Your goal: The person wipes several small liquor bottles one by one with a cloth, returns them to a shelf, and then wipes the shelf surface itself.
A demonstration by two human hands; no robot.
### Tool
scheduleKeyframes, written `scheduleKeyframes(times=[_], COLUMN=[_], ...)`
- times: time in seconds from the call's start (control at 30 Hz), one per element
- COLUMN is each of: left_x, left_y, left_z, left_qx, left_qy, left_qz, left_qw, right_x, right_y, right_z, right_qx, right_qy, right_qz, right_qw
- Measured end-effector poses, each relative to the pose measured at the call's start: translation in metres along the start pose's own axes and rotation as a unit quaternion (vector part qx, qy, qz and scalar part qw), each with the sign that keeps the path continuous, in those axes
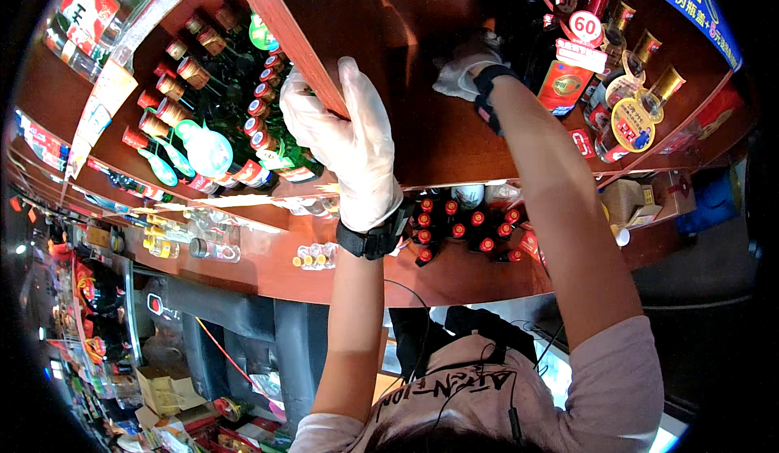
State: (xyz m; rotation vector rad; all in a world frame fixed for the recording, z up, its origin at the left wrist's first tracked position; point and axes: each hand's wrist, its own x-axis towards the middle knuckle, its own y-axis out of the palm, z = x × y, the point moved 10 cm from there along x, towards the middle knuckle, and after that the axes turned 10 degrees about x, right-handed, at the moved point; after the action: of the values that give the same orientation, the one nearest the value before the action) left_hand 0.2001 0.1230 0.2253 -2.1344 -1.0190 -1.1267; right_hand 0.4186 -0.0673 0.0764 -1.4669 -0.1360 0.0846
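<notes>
My left hand (pixel 350 142), in a thin white glove, grips the front edge of a reddish wooden shelf divider (pixel 298 45), with the thumb on one side and the fingers on the other. Deeper in the compartment to the right, my right hand (pixel 484 54) is on a crumpled white cloth (pixel 455 80) against the brown wooden shelf board (pixel 444 142). Shade hides most of its fingers. Close to its right side stands a dark bottle with an orange-red label (pixel 565 87). Both wrists wear black straps.
Green glass bottles (pixel 243 81) crowd the compartment left of the divider. Gold-capped bottles (pixel 660 91) with round tags stand at the right. Red-capped bottles (pixel 459 231) and small clear bottles (pixel 315 257) occupy the lower level. A cable (pixel 420 298) hangs before my body.
</notes>
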Motion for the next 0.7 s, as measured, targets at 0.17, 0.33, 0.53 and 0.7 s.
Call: scheduleKeyframes(times=[0.17, 0.33, 0.53, 0.7], left_x=[-0.002, -0.002, -0.003, 0.0], left_y=[0.004, 0.001, 0.004, 0.007], left_z=[0.007, -0.003, 0.004, 0.008], left_qx=[-0.055, -0.034, -0.054, -0.079], left_qy=[-0.016, -0.008, -0.021, -0.038], left_qz=[-0.01, -0.026, -0.019, 0.019], left_qw=[0.998, 0.999, 0.998, 0.996], right_x=[0.002, 0.005, -0.01, -0.019], right_y=[-0.003, -0.011, -0.008, -0.008], right_z=[-0.01, -0.019, -0.006, -0.004], right_qx=[0.007, 0.029, -0.02, -0.045], right_qy=[0.013, 0.032, 0.032, 0.027], right_qz=[-0.002, -0.018, -0.043, -0.064], right_qw=[1.0, 0.999, 0.998, 0.997])
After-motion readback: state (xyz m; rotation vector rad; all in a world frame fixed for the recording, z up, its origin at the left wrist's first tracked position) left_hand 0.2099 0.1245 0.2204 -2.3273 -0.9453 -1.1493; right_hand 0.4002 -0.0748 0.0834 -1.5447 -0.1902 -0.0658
